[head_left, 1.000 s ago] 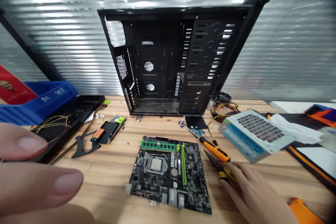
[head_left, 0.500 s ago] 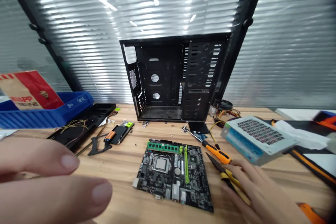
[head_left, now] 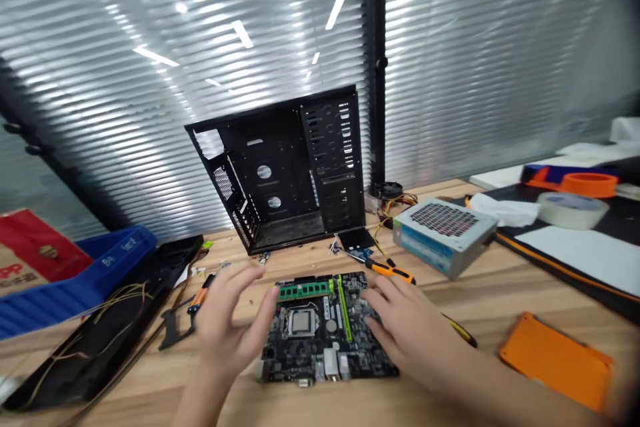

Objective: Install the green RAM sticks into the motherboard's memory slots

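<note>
A black motherboard (head_left: 320, 330) with green memory slots and a bare CPU socket lies flat on the wooden table (head_left: 490, 293). My left hand (head_left: 233, 320) hovers at its left edge with fingers spread, holding nothing. My right hand (head_left: 405, 323) rests open at its right edge, fingers over the board's side. Behind the board stands an empty black computer case (head_left: 285, 173), its open side facing me.
A grey power supply (head_left: 443, 235) sits right of the case. An orange-handled screwdriver (head_left: 387, 270) lies behind my right hand. Blue bin (head_left: 75, 273) and black side panel (head_left: 115, 320) lie left. Orange pad (head_left: 555, 357), tape rolls (head_left: 573, 208) right.
My view swung and pulled back. My left hand dropped from close to the camera to the board's left edge. My right hand left the yellow pliers and moved to the board's right edge.
</note>
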{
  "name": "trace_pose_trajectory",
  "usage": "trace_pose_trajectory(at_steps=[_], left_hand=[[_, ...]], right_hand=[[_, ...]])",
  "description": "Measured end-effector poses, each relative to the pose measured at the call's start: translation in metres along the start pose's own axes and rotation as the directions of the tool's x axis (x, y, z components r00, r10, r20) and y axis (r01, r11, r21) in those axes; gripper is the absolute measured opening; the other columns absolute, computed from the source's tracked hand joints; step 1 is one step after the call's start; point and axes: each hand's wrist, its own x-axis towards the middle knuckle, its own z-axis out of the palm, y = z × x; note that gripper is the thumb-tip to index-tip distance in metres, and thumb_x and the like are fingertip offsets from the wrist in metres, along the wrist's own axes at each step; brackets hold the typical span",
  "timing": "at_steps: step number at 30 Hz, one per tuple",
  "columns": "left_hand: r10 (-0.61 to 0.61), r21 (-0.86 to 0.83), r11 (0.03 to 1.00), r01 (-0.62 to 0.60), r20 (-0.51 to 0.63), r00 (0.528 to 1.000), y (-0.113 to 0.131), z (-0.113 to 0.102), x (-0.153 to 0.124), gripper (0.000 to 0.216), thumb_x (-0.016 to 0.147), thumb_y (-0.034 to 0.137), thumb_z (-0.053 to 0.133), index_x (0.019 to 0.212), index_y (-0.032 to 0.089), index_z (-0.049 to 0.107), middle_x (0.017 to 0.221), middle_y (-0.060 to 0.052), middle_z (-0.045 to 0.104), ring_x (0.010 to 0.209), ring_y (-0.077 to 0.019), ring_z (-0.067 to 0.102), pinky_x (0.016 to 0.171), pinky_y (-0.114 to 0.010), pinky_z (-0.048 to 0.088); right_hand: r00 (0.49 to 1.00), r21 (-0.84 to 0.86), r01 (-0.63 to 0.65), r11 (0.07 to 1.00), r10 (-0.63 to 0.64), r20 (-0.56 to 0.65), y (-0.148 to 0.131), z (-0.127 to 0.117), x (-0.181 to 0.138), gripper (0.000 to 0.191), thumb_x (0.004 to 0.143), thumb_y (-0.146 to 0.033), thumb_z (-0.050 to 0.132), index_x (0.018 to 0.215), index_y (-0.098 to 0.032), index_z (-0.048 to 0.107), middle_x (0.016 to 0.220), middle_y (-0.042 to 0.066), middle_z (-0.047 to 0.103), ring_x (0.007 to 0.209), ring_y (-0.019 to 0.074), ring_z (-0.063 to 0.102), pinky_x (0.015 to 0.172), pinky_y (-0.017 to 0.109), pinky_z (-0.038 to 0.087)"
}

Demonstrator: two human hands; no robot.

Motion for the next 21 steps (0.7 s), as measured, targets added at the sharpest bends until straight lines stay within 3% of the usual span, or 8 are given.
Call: trace_pose_trajectory(at_steps=[3,6,8,10,14,21], left_hand=[[-0.214,0.021,0.976,0.215,-0.028,0.976,-0.036,0.042,-0.023,0.016,0.090,0.020,0.051,0.105,0.020,0.056,0.097,-0.008,0.065,0.094,-0.0203,0.062,0.085,-0.037,0.051],[-0.278,0.070,0.961,0.269,0.289,0.916,-0.065,0.066,-0.053,0.018,0.092,0.026,0.045,0.099,0.020,0.060,0.099,-0.009,0.067,0.096,-0.0217,0.063,0.084,-0.038,0.051],[-0.320,0.076,0.946,0.314,0.357,0.878,-0.076,0.070,-0.064,0.022,0.093,0.030,0.044,0.103,0.019,0.060,0.104,-0.010,0.066,0.101,-0.0230,0.062,0.089,-0.040,0.050],[-0.342,0.045,0.936,0.349,0.351,0.872,-0.081,0.071,-0.066,0.026,0.093,0.033,0.044,0.107,0.018,0.060,0.108,-0.011,0.066,0.103,-0.0231,0.061,0.092,-0.040,0.050],[-0.264,0.021,0.960,0.281,0.412,0.872,-0.077,0.068,-0.059,0.033,0.092,0.037,0.046,0.115,0.019,0.059,0.114,-0.011,0.065,0.110,-0.0254,0.059,0.098,-0.043,0.046],[-0.236,0.086,0.970,0.229,0.572,0.786,-0.075,0.074,-0.057,0.044,0.093,0.044,0.045,0.126,0.018,0.056,0.129,-0.013,0.056,0.120,-0.0279,0.052,0.102,-0.046,0.042]], right_hand=[[0.997,0.018,-0.037,0.999,0.036,0.069,-0.002,0.005,0.009,0.024,0.090,-0.019,0.042,0.101,-0.019,0.063,0.103,0.010,0.060,0.097,0.0231,0.053,0.085,0.039,0.042],[0.986,0.016,-0.077,0.997,0.073,0.150,-0.005,0.010,0.024,0.024,0.091,-0.018,0.041,0.102,-0.018,0.063,0.103,0.010,0.061,0.098,0.0232,0.052,0.086,0.038,0.040],[0.975,0.019,-0.097,0.995,0.091,0.203,-0.009,0.015,0.035,0.024,0.092,-0.017,0.040,0.101,-0.017,0.063,0.104,0.010,0.062,0.099,0.0238,0.052,0.085,0.038,0.039],[0.969,0.030,-0.113,0.993,0.103,0.223,-0.014,0.020,0.045,0.023,0.092,-0.018,0.042,0.102,-0.018,0.062,0.108,0.009,0.062,0.100,0.0242,0.052,0.083,0.037,0.039],[0.968,0.051,-0.122,0.991,0.107,0.227,-0.023,0.032,0.057,0.020,0.091,-0.019,0.046,0.103,-0.018,0.062,0.112,0.010,0.062,0.108,0.0252,0.051,0.085,0.038,0.037],[0.988,0.115,-0.095,0.989,0.080,0.129,-0.025,0.043,0.040,0.020,0.091,-0.017,0.046,0.104,-0.019,0.061,0.107,0.007,0.062,0.108,0.0215,0.049,0.091,0.036,0.033]])
